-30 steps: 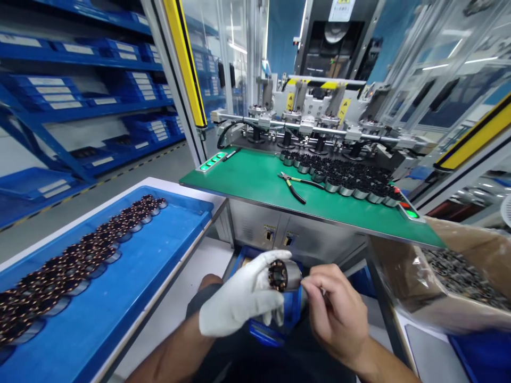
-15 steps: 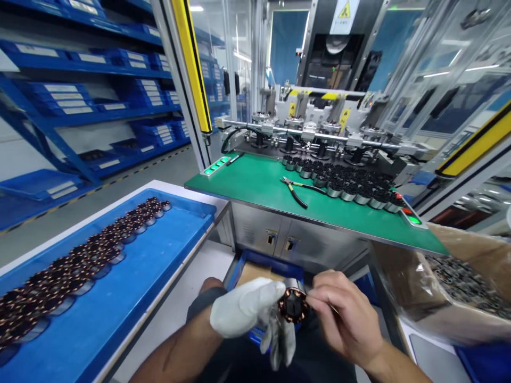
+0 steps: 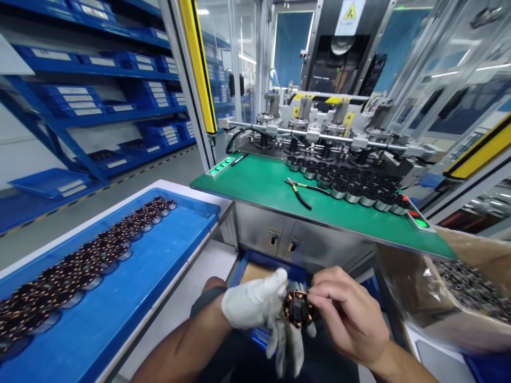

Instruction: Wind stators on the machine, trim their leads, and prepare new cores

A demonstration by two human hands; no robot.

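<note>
My left hand (image 3: 255,308), in a white glove, is closed round a small wound motor stator (image 3: 296,309) with copper coils, held low in front of me. My bare right hand (image 3: 345,314) pinches the stator's right side with bent fingers. Loose glove fabric hangs below the part. Both hands hover over a small blue bin (image 3: 263,266) under the bench.
A blue tray (image 3: 159,250) at the left carries a long row of wound stators (image 3: 80,266). The green bench (image 3: 259,183) ahead holds pliers (image 3: 300,192) and several dark stators (image 3: 351,183) before a winding machine (image 3: 319,127). A cardboard box (image 3: 459,287) with parts sits right.
The stator has turned in my hands, its copper end now facing more toward me, and both hands have sunk a little lower and rightward in view.
</note>
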